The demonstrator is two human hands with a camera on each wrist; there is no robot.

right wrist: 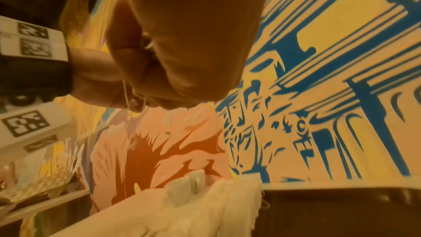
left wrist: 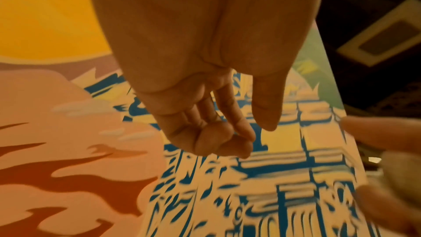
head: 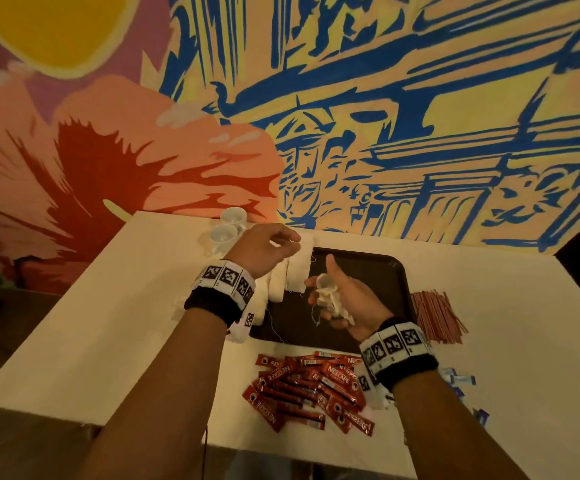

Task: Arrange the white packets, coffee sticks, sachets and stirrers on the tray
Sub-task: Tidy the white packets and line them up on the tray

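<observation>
You're mid-way laying white packets [head: 295,271] along the tray's [head: 390,271] left edge: right hand [head: 342,299] cups several, left hand [head: 264,249] loosely curled, empty; place next.

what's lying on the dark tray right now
Along the left edge of the dark tray, a row of white packets lies side by side. The right hand, gripping more packets, and the left forearm cover parts of the tray.
</observation>
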